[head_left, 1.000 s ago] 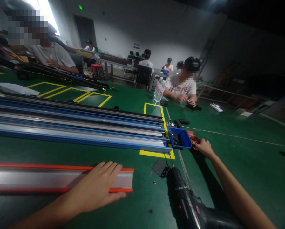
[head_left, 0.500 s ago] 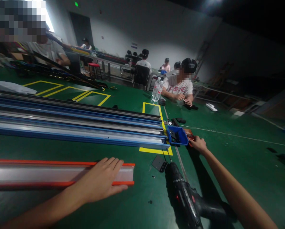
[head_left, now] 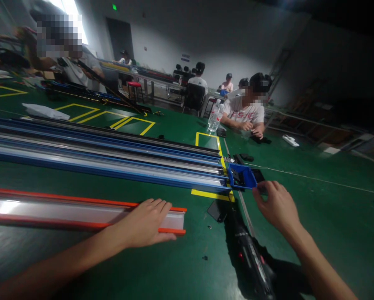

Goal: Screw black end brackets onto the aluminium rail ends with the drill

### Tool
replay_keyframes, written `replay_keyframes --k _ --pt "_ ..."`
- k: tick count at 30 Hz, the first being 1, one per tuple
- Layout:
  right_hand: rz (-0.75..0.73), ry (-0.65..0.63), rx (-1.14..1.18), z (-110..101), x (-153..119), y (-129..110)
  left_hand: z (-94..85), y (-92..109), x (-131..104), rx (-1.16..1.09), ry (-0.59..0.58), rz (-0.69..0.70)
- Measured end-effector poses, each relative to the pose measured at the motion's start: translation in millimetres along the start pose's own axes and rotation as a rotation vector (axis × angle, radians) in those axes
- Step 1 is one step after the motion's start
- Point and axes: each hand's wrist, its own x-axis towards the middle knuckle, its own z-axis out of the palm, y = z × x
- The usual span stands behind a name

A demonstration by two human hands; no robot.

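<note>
My left hand [head_left: 151, 223] lies across the end of an orange-edged channel [head_left: 174, 221], fingers over its far edge and thumb along the near one. Close to the right side of a blue parts bin [head_left: 251, 183], my right hand [head_left: 277, 204] is curled, with thumb and forefinger tips close together; whatever they may pinch is hidden. Dark parts [head_left: 237, 177] lie inside the bin. A black power drill [head_left: 251, 254] rests between my hands, its bit end near a black bracket [head_left: 216, 210]. A small screw-like piece [head_left: 209, 227] lies below the bracket.
Several blue-edged channels [head_left: 111, 160] run side by side beyond the orange one. Two water bottles [head_left: 216, 116] stand farther back, by a seated co-worker [head_left: 244, 112]. Another person [head_left: 80, 71] is at the far left. Yellow tape [head_left: 208, 194] marks the green table.
My right hand has drawn back from an orange item beside the bin, and a dark patch shows there now. My left hand stays on the channel. The view has shifted a little.
</note>
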Motion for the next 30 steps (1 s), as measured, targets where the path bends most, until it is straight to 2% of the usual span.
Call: replay_keyframes --k 3,6,8,11,14,18,25,30 --pt "-0.334 -0.094 0.126 -11 -17 -56 -1.9 0 0 0.035 0.003 0.005" --pt "-0.461 -0.246 0.124 -11 -19 -95 -6.4 1 1 0.054 -0.011 0.008" --pt "-0.481 -0.387 0.069 -9 -15 -106 -10.2 3 2 0.064 -0.022 0.010" --pt "-0.512 -0.545 0.021 -2 -7 -109 -14.1 3 1 0.077 -0.044 0.015" --pt "-0.513 -0.607 0.025 5 -3 -105 -13.3 -2 -1 0.065 -0.058 0.025" --pt "-0.494 -0.641 0.038 7 -1 -101 -7.1 -11 -8 0.057 -0.056 0.018" --pt "-0.541 -0.708 0.027 -4 5 -96 -2.6 -17 -11 0.078 -0.087 0.007" --pt "-0.533 -0.663 0.065 -3 4 -92 -4.0 -17 -12 0.124 -0.103 0.022"
